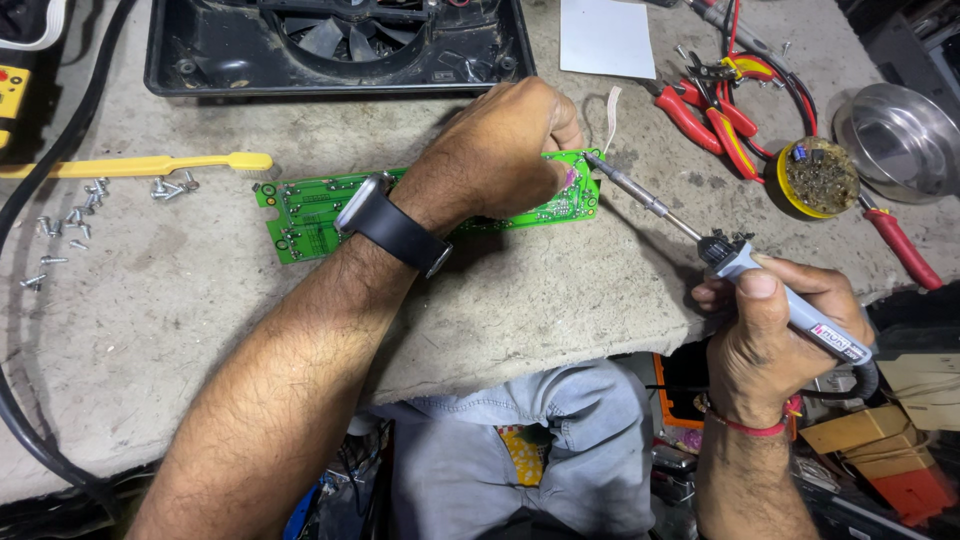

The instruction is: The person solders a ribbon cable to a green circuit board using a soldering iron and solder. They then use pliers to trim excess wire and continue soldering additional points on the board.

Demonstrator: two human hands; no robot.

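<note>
A: Left hand?
B: Clenched over the right end of the green board, pinching something small and purplish at the fingertips; cannot tell what. Black watch on the wrist.
A: And the board?
B: Flat on the bench, stretching from left of the watch to just past the knuckles, near the middle of the view.
A: Right hand?
B: Wrapped around the grey handle of the iron, thumb on top. Red thread round the wrist. Off the front edge of the bench, lower right.
A: Tip of the iron?
B: Slanted up and left, meeting the board's right edge just beside the left fingertips.
A: Around them?
B: Yellow toothbrush lying left of the board, with loose screws scattered under it. Black fan housing along the top. White paper up top, right of the housing. Red-handled pliers right of the iron's tip, then a yellow tin of crusty stuff, and a steel bowl at the far right. Black cable curving down the left edge.
</note>
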